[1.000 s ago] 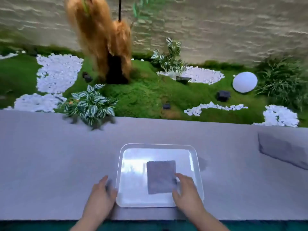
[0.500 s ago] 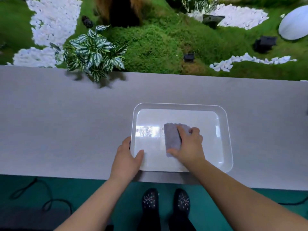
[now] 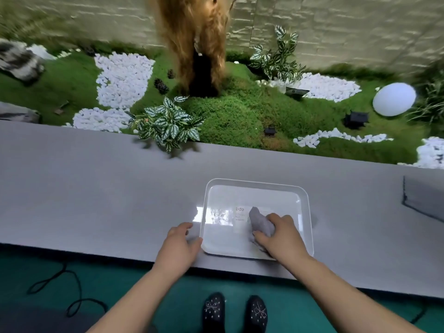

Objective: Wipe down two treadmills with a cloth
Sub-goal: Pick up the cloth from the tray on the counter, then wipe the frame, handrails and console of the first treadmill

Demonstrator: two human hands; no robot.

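A clear plastic tray (image 3: 254, 182) stands on a grey ledge (image 3: 96, 188) just in front of me. Inside it lies a grey cloth (image 3: 260, 221), bunched up and partly raised off the tray floor. My right hand (image 3: 280, 234) grips the cloth, its fingers curled round it. My left hand (image 3: 180, 241) rests on the ledge against the tray's left edge, with the thumb touching the rim and the fingers loosely bent. No treadmill is in view.
Behind the ledge is a moss garden with white pebbles (image 3: 122, 78), leafy plants (image 3: 165, 123), a brown shaggy trunk (image 3: 192, 44) and a white globe (image 3: 394, 98). A dark sheet (image 3: 422, 200) lies on the ledge at right. Black cable (image 3: 72, 299) loops on the green floor.
The cloth lay flat in the tray a second ago; my right hand has gathered it into a bunch and lifted part of it. My left hand stays at the tray's left edge.
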